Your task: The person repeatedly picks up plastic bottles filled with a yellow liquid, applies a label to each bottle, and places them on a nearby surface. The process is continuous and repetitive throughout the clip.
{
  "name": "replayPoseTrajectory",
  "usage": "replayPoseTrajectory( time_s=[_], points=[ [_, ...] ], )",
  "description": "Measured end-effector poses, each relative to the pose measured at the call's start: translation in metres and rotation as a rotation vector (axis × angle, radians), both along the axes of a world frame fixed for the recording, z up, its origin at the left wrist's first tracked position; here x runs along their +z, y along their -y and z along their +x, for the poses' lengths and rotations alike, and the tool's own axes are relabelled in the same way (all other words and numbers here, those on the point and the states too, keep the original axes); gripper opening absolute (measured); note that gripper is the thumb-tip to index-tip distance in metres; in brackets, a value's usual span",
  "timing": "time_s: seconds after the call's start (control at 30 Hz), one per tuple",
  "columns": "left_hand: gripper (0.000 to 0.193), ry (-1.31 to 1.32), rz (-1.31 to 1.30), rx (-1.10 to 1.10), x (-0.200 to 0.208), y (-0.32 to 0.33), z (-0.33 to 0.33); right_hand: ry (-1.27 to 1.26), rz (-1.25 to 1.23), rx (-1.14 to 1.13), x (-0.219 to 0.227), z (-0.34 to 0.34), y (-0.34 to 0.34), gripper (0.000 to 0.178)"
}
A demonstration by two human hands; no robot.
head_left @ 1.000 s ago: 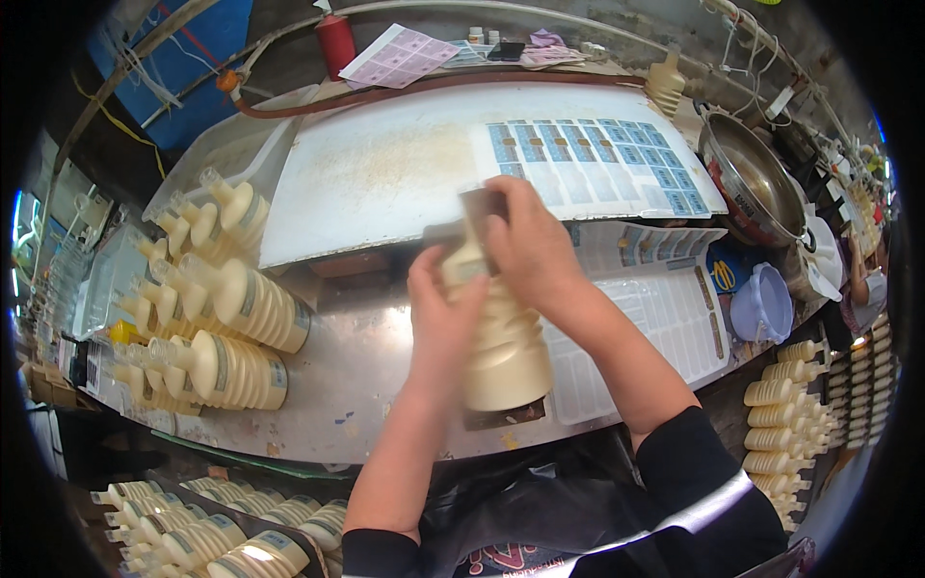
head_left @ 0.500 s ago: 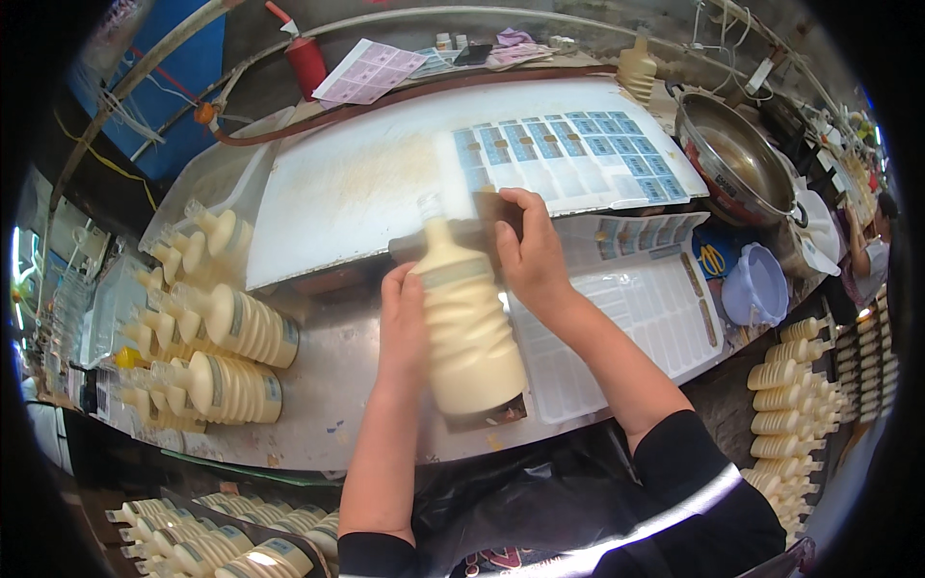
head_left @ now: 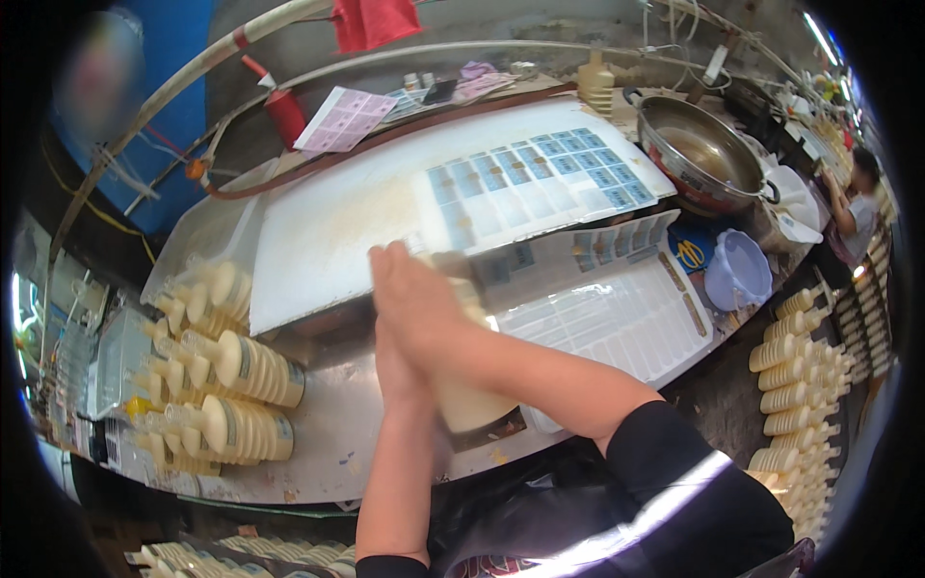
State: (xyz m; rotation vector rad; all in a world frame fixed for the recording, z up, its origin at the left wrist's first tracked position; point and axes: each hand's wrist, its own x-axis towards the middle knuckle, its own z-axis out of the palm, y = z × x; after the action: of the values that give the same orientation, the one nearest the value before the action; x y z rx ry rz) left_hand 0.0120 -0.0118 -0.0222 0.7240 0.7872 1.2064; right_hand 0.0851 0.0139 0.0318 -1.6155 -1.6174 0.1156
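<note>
A cream-coloured plastic bottle (head_left: 470,400) with a ribbed body stands tilted at the front of the metal table, mostly hidden by my hands. My left hand (head_left: 389,368) holds its left side; my right forearm and hand cover part of that grip. My right hand (head_left: 419,306) reaches across the bottle's upper part, its fingers stretched out and lying over it, slightly blurred. On the white board (head_left: 328,231) ahead lies a sheet of blue labels (head_left: 530,178). Beside the bottle, a mostly bare label backing sheet (head_left: 617,308) hangs over the board's edge.
Several cream bottles (head_left: 236,371) stand on the left of the table, with more stacked (head_left: 795,405) at the right. A metal pan (head_left: 703,144), a lilac bucket (head_left: 738,275) and yellow-handled scissors (head_left: 690,255) are at the right. Another person (head_left: 853,212) is farther off.
My right hand has moved left from beside the bottle across its upper part, over my left hand. The dark piece at its fingers no longer shows there. The view has shifted.
</note>
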Motion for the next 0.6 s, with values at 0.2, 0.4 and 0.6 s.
replayPoseTrajectory(
  time_s=[0.2,0.4,0.6],
  points=[
    [0.050,-0.025,0.031,-0.124,-0.025,-0.013,-0.021,0.101,-0.018,0.117,0.008,0.031,0.016,0.033],
    [0.046,-0.383,0.038,-0.128,-0.010,-0.006,-0.009,-0.300,0.080,-0.019,-0.057,0.097,0.015,0.043],
    [0.040,-0.318,0.051,-0.050,-0.020,-0.007,-0.014,-0.379,0.183,-0.014,-0.059,0.106,0.022,0.040]
  ],
)
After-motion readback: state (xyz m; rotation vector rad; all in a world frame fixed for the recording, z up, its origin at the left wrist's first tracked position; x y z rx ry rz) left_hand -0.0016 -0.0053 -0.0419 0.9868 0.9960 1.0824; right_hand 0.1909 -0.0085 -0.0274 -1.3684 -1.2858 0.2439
